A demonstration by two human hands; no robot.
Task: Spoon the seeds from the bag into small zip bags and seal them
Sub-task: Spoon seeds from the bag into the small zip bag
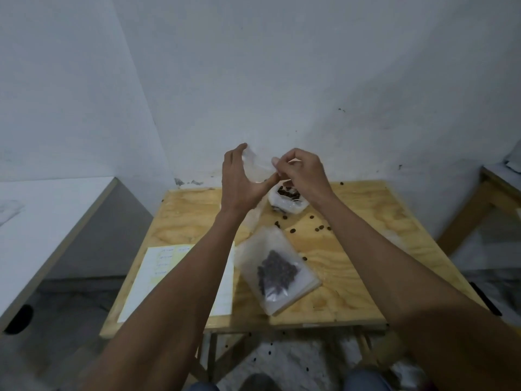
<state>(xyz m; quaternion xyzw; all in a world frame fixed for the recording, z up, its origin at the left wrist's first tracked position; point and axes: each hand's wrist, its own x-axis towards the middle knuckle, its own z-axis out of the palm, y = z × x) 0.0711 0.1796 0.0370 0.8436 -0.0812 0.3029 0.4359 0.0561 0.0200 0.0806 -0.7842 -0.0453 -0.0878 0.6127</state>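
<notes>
**Opening a fresh zip bag above the seed table**

Pale, scuffed walls meet in a corner behind a small plywood table (352, 221), where the work is laid out. Both hands are raised over the table's far edge, holding 1 empty small zip bag (258, 166) between them. The left hand (239, 179) has its thumb and fingers spread around the bag's left side, gripping it, while the right hand (300, 172) pinches the bag's right edge with curled fingertips. That hold looks meant to pull the mouth apart, so the bag is probably being opened for filling rather than sealed; it seems to hold no seeds yet, though the thin plastic is hard to read against the wall.

Directly below the hands, near the far edge, sits the white seed bag (286, 200), its top rolled open with dark seeds showing, kept close for scooping. No spoon can be made out. Nearer the front edge, towards the middle, a filled zip bag (277, 273) lies flat with a dark clump of seeds inside; whether its strip is pressed closed cannot be told. Loose seeds (315, 227) are scattered on the wood to the right of the seed bag, and more dot the floor. A sheet of paper (146, 280) lies at the front left corner, partly hidden by the left forearm. Nothing blocks the way down to the seed bag.
</notes>
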